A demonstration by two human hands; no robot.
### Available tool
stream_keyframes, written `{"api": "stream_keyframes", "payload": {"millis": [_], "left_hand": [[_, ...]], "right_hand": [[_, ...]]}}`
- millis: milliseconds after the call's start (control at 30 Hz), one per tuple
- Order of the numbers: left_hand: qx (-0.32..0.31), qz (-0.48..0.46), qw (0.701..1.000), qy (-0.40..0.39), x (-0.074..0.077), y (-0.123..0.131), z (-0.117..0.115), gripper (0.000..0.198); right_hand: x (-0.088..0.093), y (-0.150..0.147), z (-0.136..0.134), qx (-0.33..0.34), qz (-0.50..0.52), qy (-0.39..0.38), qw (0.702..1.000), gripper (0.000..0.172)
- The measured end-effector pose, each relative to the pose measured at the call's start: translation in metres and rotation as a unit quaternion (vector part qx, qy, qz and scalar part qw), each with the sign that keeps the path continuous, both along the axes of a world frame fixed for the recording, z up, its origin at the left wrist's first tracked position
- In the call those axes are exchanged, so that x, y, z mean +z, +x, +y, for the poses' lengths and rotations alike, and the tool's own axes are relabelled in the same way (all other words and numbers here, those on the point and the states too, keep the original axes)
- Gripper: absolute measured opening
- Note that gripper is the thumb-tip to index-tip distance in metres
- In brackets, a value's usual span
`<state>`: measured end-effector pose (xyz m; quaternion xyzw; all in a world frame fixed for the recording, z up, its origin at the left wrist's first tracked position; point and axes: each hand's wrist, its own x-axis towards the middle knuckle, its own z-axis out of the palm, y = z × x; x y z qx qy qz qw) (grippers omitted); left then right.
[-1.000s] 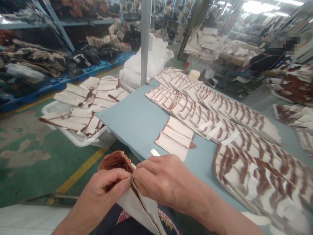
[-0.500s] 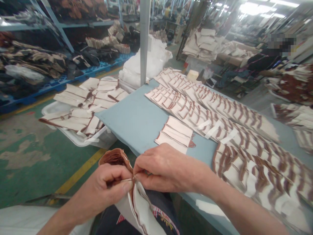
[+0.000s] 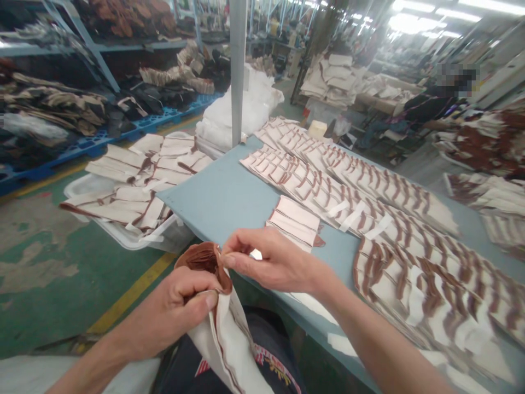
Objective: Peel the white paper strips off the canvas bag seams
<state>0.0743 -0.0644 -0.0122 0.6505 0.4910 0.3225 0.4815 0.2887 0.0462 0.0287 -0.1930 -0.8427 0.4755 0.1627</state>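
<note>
Over my lap I hold a cream fabric tube [image 3: 228, 323] with a gathered brown lining at its open upper end. My left hand [image 3: 180, 306] is closed on its near side, thumb over the seam just below the brown edge. At the far right of the rim my right hand [image 3: 270, 260] pinches the brown edge between thumb and fingertips. The lower part of the tube hangs down past the frame's bottom. A flat cream piece with brown edges [image 3: 293, 221] lies on the blue table [image 3: 213, 191] beyond my right hand.
Overlapping rows of similar cream and brown pieces [image 3: 369, 191] cover the table's right side. A white plastic bin [image 3: 123, 235] heaped with such pieces stands left of the table. A metal post [image 3: 237, 76] rises at its far corner. A person [image 3: 426, 104] sits in the right background.
My right hand has moved up from beside my left thumb to the tube's rim. The brown opening now shows wider. My left hand keeps its hold.
</note>
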Motion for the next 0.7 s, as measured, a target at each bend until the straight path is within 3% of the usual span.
{"api": "stream_keyframes", "payload": {"millis": [67,133,267,367,533,700], "left_hand": [[0.021,-0.007,0.999,0.025,-0.008,-0.004,-0.007,0.040],[0.033,-0.001,0.999,0.036,-0.011,-0.008,-0.010,0.040],[0.053,0.049,0.997,0.040,-0.003,-0.011,-0.010,0.040],[0.059,0.082,0.993,0.064,0.001,-0.014,-0.010,0.038],[0.059,0.117,0.990,0.060,-0.004,-0.021,-0.010,0.040],[0.002,0.131,0.988,0.079,0.002,-0.015,0.006,0.045]], "right_hand": [[-0.021,0.000,-0.006,-0.036,0.075,-0.086,0.993,0.013],[-0.037,-0.004,-0.016,-0.034,0.105,-0.115,0.987,0.015],[-0.061,-0.016,-0.033,-0.041,0.145,-0.030,0.988,0.027],[-0.074,-0.022,-0.036,-0.077,0.185,0.048,0.979,0.026],[-0.075,-0.019,-0.035,-0.097,0.182,0.164,0.965,0.012],[-0.058,-0.004,-0.026,-0.065,0.120,0.195,0.971,0.016]]}}
